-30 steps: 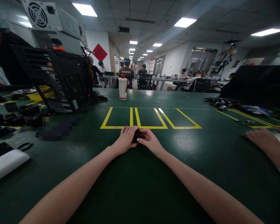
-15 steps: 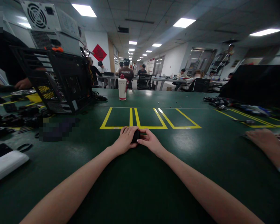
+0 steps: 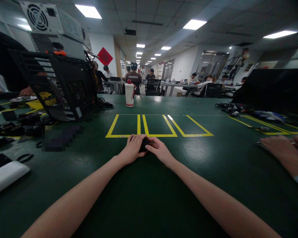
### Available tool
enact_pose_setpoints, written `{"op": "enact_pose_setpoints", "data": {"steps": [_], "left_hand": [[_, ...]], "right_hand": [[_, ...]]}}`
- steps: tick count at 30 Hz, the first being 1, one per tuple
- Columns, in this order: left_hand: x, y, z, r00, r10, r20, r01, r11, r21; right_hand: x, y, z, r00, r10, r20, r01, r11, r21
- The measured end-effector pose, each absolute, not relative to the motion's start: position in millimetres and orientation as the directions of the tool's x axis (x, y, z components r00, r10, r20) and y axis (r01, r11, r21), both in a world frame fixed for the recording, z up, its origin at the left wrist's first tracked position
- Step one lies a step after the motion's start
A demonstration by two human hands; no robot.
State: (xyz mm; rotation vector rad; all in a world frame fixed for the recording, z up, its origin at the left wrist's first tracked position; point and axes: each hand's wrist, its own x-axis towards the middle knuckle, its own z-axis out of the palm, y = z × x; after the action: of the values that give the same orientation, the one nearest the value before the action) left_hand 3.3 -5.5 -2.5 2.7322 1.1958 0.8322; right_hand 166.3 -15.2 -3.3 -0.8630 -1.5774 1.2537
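Between my two hands is a small black object [image 3: 144,144], mostly covered by fingers, so its kind does not show. My left hand [image 3: 134,147] is wrapped over its left side, with the back of the hand upward. From the right, my right hand [image 3: 160,149] pinches the object with thumb and fingertips. Both hands are low over the green table [image 3: 144,198], just in front of the yellow tape outlines [image 3: 161,135].
An open computer case [image 3: 62,86] stands at left with power supplies [image 3: 52,19] on top. Black parts [image 3: 22,125] and a white oblong thing [image 3: 8,178] lie at far left. A white bottle [image 3: 129,94] stands behind the tape. A co-worker's hand [image 3: 278,147] is at right.
My hands stay in nearly the same place around the black object. The view has shifted slightly. At far left, another person's hand has come into sight behind the computer case.
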Motion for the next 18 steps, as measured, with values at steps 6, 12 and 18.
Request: {"op": "enact_pose_setpoints", "data": {"steps": [6, 12, 18], "left_hand": [[3.4, -6.4, -3.3, 0.555, 0.683, 0.475, 0.674, -0.704, 0.224], [5.4, -5.9, -3.6, 0.522, 0.698, 0.49, 0.701, -0.679, 0.219], [4.6, -8.4, -0.1, 0.537, 0.704, 0.465, 0.69, -0.684, 0.237]], "right_hand": [[165.5, -14.9, -5.8, -0.316, 0.911, 0.266, -0.036, 0.268, -0.963], [165.0, -8.2, -11.5, -0.258, 0.929, 0.265, -0.001, 0.274, -0.962], [166.7, -11.6, -8.0, -0.341, 0.911, 0.231, -0.055, 0.226, -0.973]]}}
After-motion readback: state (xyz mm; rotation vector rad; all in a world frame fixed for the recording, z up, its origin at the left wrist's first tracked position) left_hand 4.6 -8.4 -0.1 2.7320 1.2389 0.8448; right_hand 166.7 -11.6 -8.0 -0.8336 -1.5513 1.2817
